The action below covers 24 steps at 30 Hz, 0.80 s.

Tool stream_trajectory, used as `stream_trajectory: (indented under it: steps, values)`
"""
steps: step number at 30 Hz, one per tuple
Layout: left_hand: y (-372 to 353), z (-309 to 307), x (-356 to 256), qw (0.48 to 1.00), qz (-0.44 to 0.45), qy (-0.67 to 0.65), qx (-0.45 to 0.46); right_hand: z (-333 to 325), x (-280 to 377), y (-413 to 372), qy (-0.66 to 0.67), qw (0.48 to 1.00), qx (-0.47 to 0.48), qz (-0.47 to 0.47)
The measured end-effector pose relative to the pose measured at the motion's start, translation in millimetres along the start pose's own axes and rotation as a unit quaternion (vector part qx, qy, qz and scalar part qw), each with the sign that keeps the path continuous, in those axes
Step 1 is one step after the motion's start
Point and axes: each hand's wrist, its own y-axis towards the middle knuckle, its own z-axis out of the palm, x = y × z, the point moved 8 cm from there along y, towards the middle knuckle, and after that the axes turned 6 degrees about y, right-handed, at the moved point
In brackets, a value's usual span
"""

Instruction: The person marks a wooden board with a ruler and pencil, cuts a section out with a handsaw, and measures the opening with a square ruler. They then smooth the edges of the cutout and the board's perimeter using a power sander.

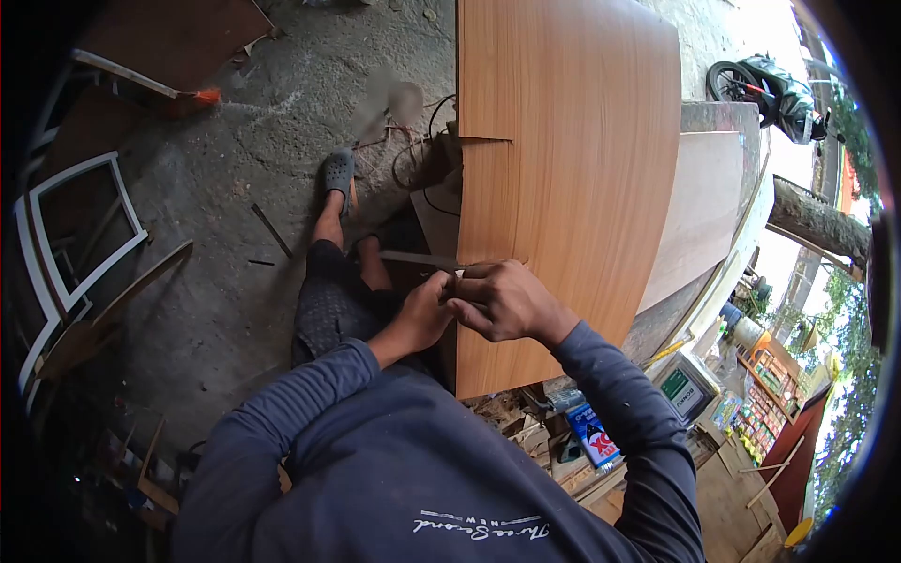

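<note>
A large wood-grain panel (572, 169) lies in front of me, with a narrow slit running in from its left edge near the top. My right hand (502, 300) is closed over that edge, lower down, its fingers bent around the end of a thin, flat strip (418, 259). The strip sticks out leftward past the panel. Touching the right hand's fingers, my left hand (419, 314) is closed just off the edge. What its fingertips pinch is hidden.
White frames (89, 235) and boards lie at the left on the concrete floor. A cable (399, 174) loops beside the panel. Wood scraps, a blue box (593, 436) and a green-labelled container (688, 388) are at the lower right. A motorcycle (770, 92) stands at the upper right.
</note>
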Motion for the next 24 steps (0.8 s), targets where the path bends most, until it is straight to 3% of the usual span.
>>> stream_trajectory:
  steps: [3, 4, 10, 13, 15, 16, 19, 24]
  values:
    - [0.8, 7.7, 14.5, 0.989, 0.142, -0.017, 0.02, 4.2, 24.1, 13.0, 0.042, 0.999, 0.023, 0.001]
    - [-7.2, 8.7, 12.4, 0.973, 0.135, -0.166, 0.082, 8.9, 35.5, 21.7, 0.074, 0.997, 0.022, -0.008]
    - [31.1, 15.2, 43.3, 0.912, 0.008, -0.405, 0.067, 0.7, 136.7, 66.5, 0.21, 0.962, -0.08, -0.154]
    - [56.5, -34.6, 14.8, 0.966, 0.032, -0.255, -0.029, -61.1, 148.0, 23.6, 0.179, 0.948, -0.216, -0.15]
    - [81.8, -41.1, -1.4, 0.977, 0.038, -0.208, 0.006, -98.4, 138.7, -23.8, 0.147, 0.95, -0.269, -0.066]
    - [88.4, -49.5, -41.0, 0.968, 0.113, -0.218, -0.043, -113.4, 132.7, -49.2, 0.16, 0.929, -0.333, -0.019]
    - [113.5, -45.7, -68.3, 0.946, 0.086, -0.308, -0.045, -145.8, 112.0, -108.4, 0.153, 0.878, -0.45, 0.048]
    - [122.3, -36.9, -62.7, 0.938, 0.034, -0.344, 0.021, -159.6, 99.2, -144.0, 0.138, 0.873, -0.461, 0.077]
